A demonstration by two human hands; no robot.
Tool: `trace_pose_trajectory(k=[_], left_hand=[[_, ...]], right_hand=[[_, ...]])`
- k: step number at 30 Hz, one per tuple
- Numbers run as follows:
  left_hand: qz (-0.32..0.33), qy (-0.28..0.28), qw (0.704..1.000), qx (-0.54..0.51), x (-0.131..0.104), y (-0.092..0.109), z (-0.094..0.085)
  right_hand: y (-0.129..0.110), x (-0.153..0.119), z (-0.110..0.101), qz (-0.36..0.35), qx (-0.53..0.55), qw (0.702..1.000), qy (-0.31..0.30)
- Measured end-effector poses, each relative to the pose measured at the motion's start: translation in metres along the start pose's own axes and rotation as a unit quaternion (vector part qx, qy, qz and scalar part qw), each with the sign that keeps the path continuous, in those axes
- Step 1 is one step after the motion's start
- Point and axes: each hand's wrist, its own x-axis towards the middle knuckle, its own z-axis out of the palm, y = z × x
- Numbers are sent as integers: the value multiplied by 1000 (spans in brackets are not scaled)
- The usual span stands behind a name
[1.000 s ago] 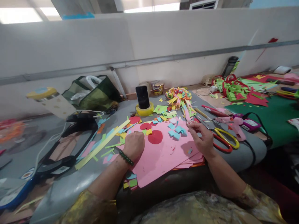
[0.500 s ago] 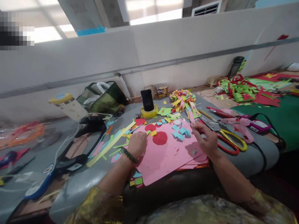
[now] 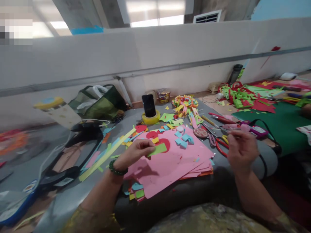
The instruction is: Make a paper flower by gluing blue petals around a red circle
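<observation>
Between its thumb and fingers my left hand (image 3: 138, 151) pinches a green paper piece (image 3: 158, 149), above a red paper circle (image 3: 166, 144). Under these lies a stack of pink sheets (image 3: 167, 170). Blue paper squares (image 3: 184, 141) and a yellow piece (image 3: 155, 140) rest on the top sheet. My right hand (image 3: 240, 147) is raised over the pink glue gun and the scissors (image 3: 221, 146); its fingers are pressed together, and what they hold, if anything, is too small to name.
A phone (image 3: 148, 105) stands in a yellow tape roll (image 3: 151, 117) behind the sheets. A paper flower rosette (image 3: 185, 103), pliers, a green bag (image 3: 99, 102) and paper strips surround the work area. Another person's hand (image 3: 306, 111) shows at the right edge.
My left hand has risen from the sheets and now holds the green piece. My right hand has moved right, over the tools. The view has shifted slightly.
</observation>
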Motion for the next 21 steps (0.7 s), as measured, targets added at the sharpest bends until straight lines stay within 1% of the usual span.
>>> trace_pose_trajectory(k=[1, 2, 4, 5, 7, 8, 9, 11, 14, 16, 18, 19, 21], left_hand=[[1, -24, 1000, 13, 1, 0, 7], [5, -35, 999, 39, 2, 0, 14], [20, -36, 992, 121, 4, -1, 27], [27, -35, 985, 164, 5, -1, 33], [30, -44, 972, 229, 6, 0, 39], [27, -53, 967, 247, 6, 1, 41], [22, -58, 964, 257, 6, 1, 42], [16, -62, 962, 264, 5, 2, 41], [23, -73, 964, 253, 4, 1, 38], [32, -79, 965, 250, 3, 0, 36], [36, -81, 964, 249, 3, -1, 34], [37, -82, 965, 246, 3, -1, 34], [36, -88, 969, 230, 3, -3, 34]], right_hand=[[7, 4, -11, 7, -23, 999, 31], [14, 8, -23, 16, -47, 997, 64], [32, 16, -47, 34, -104, 987, 117], [42, 19, -58, 42, -138, 981, 130], [61, 26, -78, 72, -207, 968, 122], [70, 29, -84, 92, -238, 962, 102], [78, 32, -89, 116, -258, 957, 70], [93, 36, -90, 158, -262, 952, -18], [108, 41, -78, 188, -238, 940, -158], [111, 46, -68, 195, -249, 924, -216], [109, 53, -61, 200, -257, 917, -231], [105, 56, -60, 199, -251, 922, -218], [91, 62, -60, 186, -209, 942, -184]])
